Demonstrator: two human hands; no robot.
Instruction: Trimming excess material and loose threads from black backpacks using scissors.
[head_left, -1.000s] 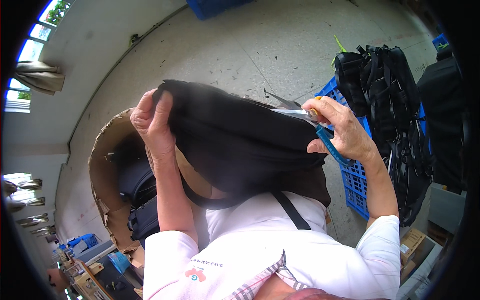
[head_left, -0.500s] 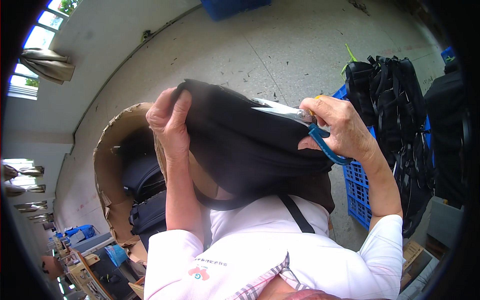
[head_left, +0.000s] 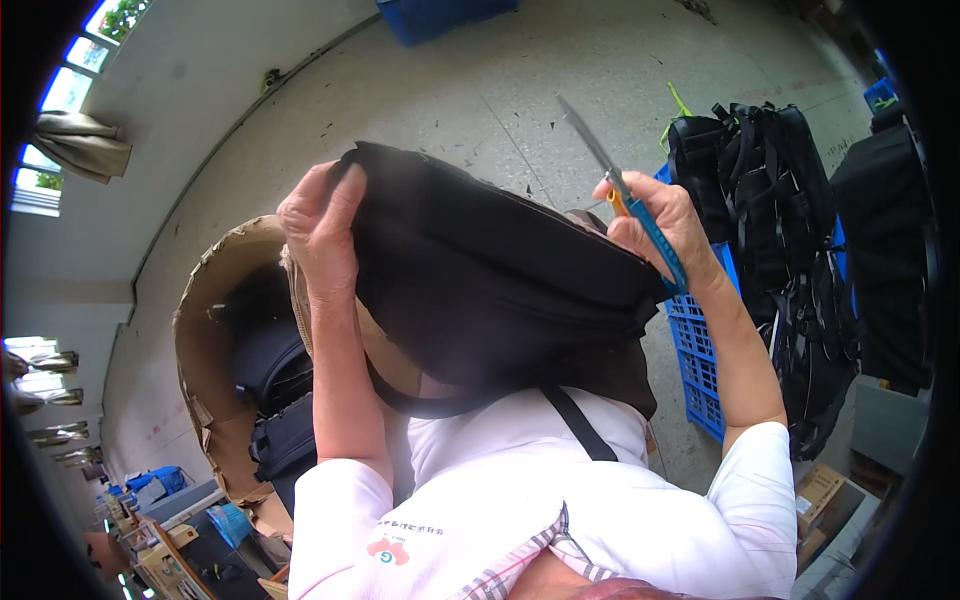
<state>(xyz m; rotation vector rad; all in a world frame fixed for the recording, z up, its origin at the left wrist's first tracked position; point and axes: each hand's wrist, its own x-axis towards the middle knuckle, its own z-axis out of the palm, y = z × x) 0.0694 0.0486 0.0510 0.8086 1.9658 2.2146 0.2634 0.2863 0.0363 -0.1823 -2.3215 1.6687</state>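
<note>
My left hand (head_left: 325, 225) pinches the upper left corner of a black fabric bag (head_left: 490, 290) between thumb and fingers. The bag spreads across my front, its top edge sloping down to the right, and a black strap (head_left: 580, 425) hangs from it over my white shirt. In my right hand (head_left: 675, 225) is a pair of scissors (head_left: 657, 240) with blue and orange handles. The blades point up and away from the cloth, and look closed. Just below that hand lies the bag's right corner; whether the fingers also touch it, I cannot tell.
A large cardboard box (head_left: 195, 350) holding black bags (head_left: 275, 365) stands at my left. To the right, black bags (head_left: 755, 190) with straps are piled on a blue plastic crate (head_left: 697, 370). Dark scraps lie on the floor (head_left: 450, 80), and a blue bin (head_left: 450, 20) stands at the far side.
The scissors have swung from lying across the bag's top edge to pointing upward, off the cloth, and their blades have closed. The bag's right end now shows more fully.
</note>
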